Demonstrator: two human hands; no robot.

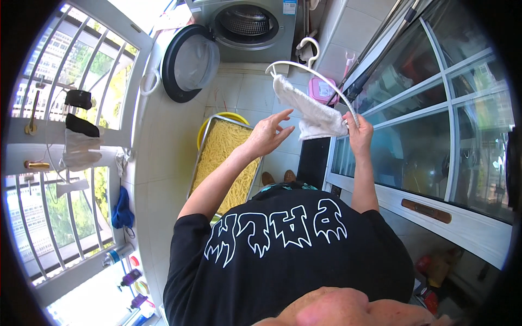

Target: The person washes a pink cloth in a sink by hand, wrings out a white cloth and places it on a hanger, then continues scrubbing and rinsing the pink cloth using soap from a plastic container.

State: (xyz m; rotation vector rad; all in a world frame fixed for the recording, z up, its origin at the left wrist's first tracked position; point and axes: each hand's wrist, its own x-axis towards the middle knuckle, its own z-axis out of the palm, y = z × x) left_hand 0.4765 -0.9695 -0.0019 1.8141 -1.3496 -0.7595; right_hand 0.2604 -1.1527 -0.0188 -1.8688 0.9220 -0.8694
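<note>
My right hand [360,133] grips the right end of a white clothes hanger [322,75], its hook pointing away from me. A white towel-like cloth [304,104] stretches below the hanger's curved arm, from the far left end down to my right fingers. How it is fastened at my fingers is partly hidden. My left hand [270,133] is just left of the cloth, fingers spread, with nothing in it. Beneath my left forearm, a metal tray of yellow noodles [226,163] rests over a yellow basin [234,115].
A front-loading washing machine [248,24] stands ahead, its round door [189,63] swung out to the left. A pink box [322,90] sits beyond the hanger. Sliding glass doors [408,142] line the right. Small laundry [81,142] hangs before the barred window on the left.
</note>
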